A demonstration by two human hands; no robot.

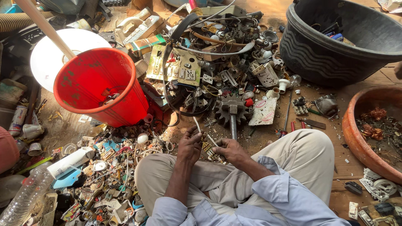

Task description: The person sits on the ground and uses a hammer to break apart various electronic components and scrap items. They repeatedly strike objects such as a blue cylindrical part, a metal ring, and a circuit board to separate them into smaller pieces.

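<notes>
I sit cross-legged on the floor in beige trousers and a light blue shirt. My left hand and my right hand meet over my lap, both gripping a small yellow and white electrical part with a thin pale rod sticking up from it. Just beyond my hands a large grey metal gear on a shaft lies on the floor.
A red bucket leans to my front left. A big black tub stands far right, a brown bowl of scrap at right. A heap of switches, wires and sockets lies ahead; small scrap litters the left floor.
</notes>
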